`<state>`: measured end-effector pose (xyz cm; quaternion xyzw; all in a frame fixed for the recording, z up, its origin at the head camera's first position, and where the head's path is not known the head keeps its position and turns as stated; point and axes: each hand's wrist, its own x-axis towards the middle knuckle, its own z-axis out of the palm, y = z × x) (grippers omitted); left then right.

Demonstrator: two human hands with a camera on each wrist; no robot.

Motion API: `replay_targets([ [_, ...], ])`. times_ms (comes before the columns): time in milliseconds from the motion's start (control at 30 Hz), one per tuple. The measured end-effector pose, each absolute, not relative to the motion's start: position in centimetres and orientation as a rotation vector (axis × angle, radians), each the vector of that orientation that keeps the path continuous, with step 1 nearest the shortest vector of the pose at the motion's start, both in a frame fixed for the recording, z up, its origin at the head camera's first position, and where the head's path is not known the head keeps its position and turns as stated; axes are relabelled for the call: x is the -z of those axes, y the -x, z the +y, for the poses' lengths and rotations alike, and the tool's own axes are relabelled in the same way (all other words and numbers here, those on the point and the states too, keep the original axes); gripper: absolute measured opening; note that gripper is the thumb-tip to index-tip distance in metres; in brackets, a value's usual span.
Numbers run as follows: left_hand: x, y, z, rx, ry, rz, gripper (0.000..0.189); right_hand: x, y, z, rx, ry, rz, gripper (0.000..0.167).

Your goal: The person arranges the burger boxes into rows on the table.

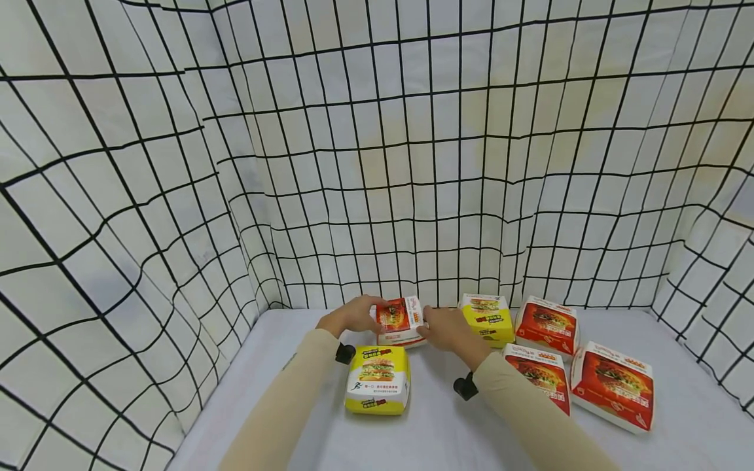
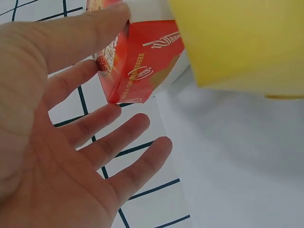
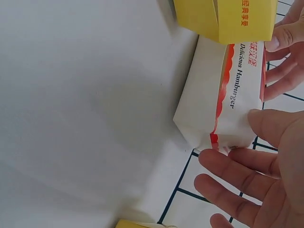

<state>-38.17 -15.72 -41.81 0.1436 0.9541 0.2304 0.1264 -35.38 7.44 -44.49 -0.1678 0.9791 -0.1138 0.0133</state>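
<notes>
Just behind the near yellow box (image 1: 377, 381), a red-and-white burger box (image 1: 397, 318) sits between two hands; whether the two boxes touch cannot be told. The left hand (image 1: 355, 315) pinches its left side, thumb above and other fingers spread, and the right hand's (image 1: 446, 328) grip pinches the right near corner between thumb and finger. Beyond the near yellow box, the desk's (image 1: 436, 422) far edge meets a black mesh (image 1: 408, 142), so room behind is tight; to its right a strip of smooth white desk runs as far as three red boxes (image 1: 614, 384) and a far yellow box (image 1: 487, 320). All look like folded card, squat and squarish with sloping sides, their printed tops slightly shiny. One red box lies partly under the right sleeve (image 1: 530, 412). The pinched box's white strip lies to the right of its burger picture, a quarter turn from the other red ones; its top looks nearly square, so no long axis stands out.
</notes>
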Motion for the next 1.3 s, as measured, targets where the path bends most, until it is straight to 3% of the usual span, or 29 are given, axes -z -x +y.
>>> replay_targets([
  [433,41.8,37.4,-16.6,-0.714,-0.452,2.800,0.052,43.6,35.5,7.8,0.394,0.509,3.076,0.025],
  [767,42.1,37.2,-16.4,-0.730,-0.401,2.832,0.058,43.7,36.4,8.1,0.508,0.529,3.042,0.061],
  [1300,42.6,37.7,-16.8,-0.714,-0.452,2.866,0.045,44.4,36.7,7.5,0.558,0.489,2.947,0.059],
])
